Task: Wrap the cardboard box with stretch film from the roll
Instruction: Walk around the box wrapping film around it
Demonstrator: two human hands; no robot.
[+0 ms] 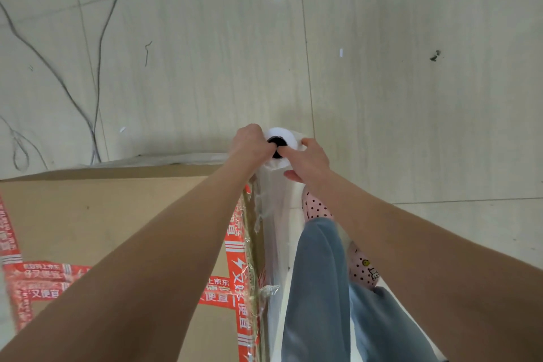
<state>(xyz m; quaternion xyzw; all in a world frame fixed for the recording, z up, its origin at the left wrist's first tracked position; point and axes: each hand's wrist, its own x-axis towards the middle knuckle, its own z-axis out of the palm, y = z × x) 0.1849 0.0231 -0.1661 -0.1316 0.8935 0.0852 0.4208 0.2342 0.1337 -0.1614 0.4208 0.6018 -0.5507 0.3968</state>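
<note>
A large cardboard box [102,214] with red printed tape fills the lower left. The stretch film roll [286,138] stands upright just past the box's far right corner, its dark core facing up. My left hand [249,141] grips the roll's top from the left. My right hand [308,160] holds it from the right, with a finger at the core and the thumb against the roll's side. Clear film [273,214] hangs from the roll down along the box's right side, wrinkled against the taped edge.
The pale tiled floor [411,97] spreads ahead and to the right. Thin grey cables [97,67] trail across the floor at the far left, behind the box. My legs in blue trousers [317,288] and pink dotted slippers [314,206] stand close beside the box's right side.
</note>
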